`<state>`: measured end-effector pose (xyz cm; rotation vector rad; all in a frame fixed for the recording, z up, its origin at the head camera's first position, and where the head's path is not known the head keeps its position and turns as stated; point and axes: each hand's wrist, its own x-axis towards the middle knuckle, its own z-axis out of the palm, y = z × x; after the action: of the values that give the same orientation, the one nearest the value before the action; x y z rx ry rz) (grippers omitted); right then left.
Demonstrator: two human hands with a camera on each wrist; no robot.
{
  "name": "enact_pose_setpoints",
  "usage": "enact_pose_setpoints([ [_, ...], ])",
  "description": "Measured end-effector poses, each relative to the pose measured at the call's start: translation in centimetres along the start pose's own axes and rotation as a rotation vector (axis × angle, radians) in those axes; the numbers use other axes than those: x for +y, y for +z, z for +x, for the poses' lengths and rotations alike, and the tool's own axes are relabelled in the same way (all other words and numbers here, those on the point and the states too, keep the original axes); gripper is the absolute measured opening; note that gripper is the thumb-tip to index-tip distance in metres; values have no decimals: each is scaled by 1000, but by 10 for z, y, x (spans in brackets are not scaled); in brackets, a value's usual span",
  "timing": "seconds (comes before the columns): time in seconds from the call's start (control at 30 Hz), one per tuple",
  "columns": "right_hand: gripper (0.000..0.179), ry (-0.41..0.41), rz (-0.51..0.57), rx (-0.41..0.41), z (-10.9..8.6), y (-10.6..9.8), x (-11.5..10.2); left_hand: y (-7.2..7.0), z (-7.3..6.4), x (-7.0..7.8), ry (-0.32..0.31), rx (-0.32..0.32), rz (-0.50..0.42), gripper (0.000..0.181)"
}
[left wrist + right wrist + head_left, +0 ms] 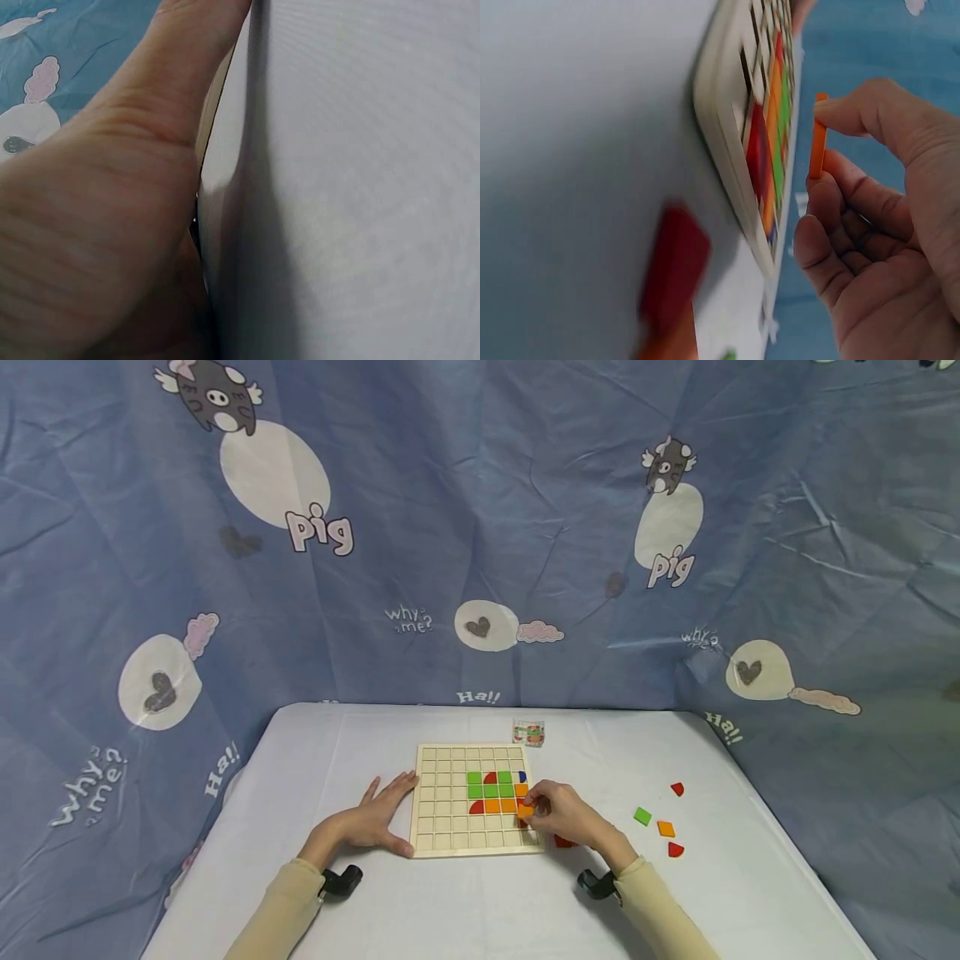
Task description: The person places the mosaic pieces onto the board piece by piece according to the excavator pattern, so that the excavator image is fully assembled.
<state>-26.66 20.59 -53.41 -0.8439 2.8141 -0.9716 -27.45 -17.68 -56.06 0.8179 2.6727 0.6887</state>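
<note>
A wooden grid board [442, 841] lies on the white table, with green, orange, red and blue tiles set in cells on its right side. My right hand [568, 814] pinches an orange square tile [525, 812] over the board's right columns. In the right wrist view, thumb and fingertips hold this orange tile [819, 142] by opposite edges, apart from the board [714, 112]. At the board's left edge rests my left hand [367, 822], fingers spread and thumb near the front corner. The left wrist view shows mostly its palm side [97, 217] beside the board edge [214, 105].
Below my right hand lies a red tile [564, 842]. Farther right are a green square [642, 816], an orange square [666, 828] and two red rounded pieces, one at the back [678, 789]. A small printed card [528, 733] sits behind the board. A blue curtain [480, 543] hangs behind.
</note>
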Motion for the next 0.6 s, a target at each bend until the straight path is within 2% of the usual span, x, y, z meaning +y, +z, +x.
enact_pose_setpoints([
  [0.23,20,-10,-53,-66,11,18,-9,0,1,0,6,2,17,129],
  [0.6,15,-42,-87,-91,14,20,-10,0,1,1,-10,-1,11,130],
])
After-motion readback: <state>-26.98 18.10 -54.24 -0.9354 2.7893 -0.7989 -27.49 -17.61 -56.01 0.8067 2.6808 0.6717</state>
